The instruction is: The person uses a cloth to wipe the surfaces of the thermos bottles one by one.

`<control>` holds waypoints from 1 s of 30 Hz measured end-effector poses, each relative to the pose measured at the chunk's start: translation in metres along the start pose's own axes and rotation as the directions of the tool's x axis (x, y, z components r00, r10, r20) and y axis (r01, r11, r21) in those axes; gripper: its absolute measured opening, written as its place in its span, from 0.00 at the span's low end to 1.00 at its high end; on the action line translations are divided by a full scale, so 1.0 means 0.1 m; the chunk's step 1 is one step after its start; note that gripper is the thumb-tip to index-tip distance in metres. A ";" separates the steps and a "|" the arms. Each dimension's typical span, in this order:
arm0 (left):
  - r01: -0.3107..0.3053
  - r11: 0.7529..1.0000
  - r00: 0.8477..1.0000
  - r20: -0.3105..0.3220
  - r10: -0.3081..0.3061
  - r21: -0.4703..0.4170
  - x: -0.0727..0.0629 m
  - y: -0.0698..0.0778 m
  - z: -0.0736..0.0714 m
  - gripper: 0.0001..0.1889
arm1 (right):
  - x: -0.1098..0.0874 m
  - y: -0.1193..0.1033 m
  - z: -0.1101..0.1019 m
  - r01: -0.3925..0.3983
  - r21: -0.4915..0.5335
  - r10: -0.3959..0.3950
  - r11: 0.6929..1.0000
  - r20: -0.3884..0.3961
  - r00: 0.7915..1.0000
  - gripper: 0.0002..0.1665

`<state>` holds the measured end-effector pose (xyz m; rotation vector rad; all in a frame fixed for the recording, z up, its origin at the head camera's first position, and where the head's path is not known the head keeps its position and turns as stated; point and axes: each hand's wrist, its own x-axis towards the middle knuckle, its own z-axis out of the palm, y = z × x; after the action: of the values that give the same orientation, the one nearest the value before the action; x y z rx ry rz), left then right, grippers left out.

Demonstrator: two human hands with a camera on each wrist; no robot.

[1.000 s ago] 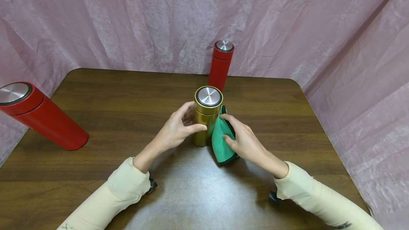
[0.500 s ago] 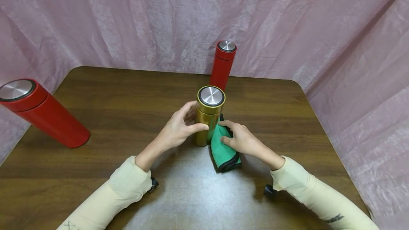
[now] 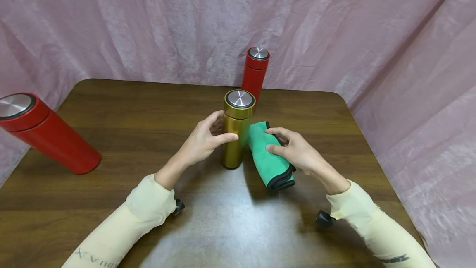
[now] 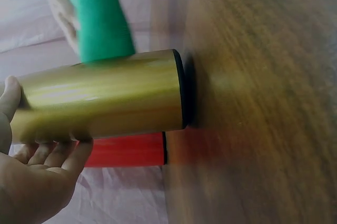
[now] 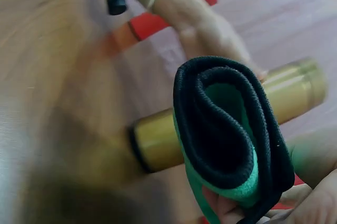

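My left hand (image 3: 202, 142) grips a gold thermos flask (image 3: 235, 135) with a brushed-metal lid top, thumb across its near side and fingers behind. The flask is upright, its black base (image 4: 181, 90) close over the wooden table in the left wrist view. In my right hand (image 3: 303, 152) is a folded green cloth (image 3: 268, 158) with black edging, pinched between thumb and fingers. The cloth's far end lies right at the flask's right side. Seen from the right wrist, the cloth's layered folds (image 5: 226, 129) cover part of the flask.
One red thermos flask (image 3: 254, 73) stands behind the gold one, near the table's back edge. Another red flask (image 3: 55, 135) stands at the far left. Pink curtains (image 3: 178, 28) hang behind and beside the wooden table (image 3: 148, 106).
The gold flask has risen slightly in the head view along with my left hand. My right hand and the cloth first slid down beside the flask, then moved up and to the right.
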<state>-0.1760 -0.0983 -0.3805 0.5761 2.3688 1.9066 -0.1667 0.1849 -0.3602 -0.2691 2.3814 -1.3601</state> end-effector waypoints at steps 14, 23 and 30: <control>0.083 0.990 0.996 -0.036 -0.087 -0.110 0.14 -0.01 -0.03 0.31 | -0.42 -0.68 -0.39 0.234 -0.080 -0.243 0.969 -0.141 0.960 0.30; 0.108 0.988 0.992 -0.044 -0.114 -0.113 0.16 0.01 -0.03 0.33 | -0.34 -0.79 -0.19 0.596 -0.264 -0.652 0.758 -0.316 0.689 0.31; 0.112 0.986 0.992 -0.048 -0.119 -0.125 0.16 0.00 -0.06 0.33 | -0.12 -0.62 0.04 0.679 -0.531 -0.862 0.506 -0.281 0.422 0.30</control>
<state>-0.1928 -0.0984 -0.3761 0.3736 2.2424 2.0228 -0.1559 0.1539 -0.3058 -1.5013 3.1340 -1.4691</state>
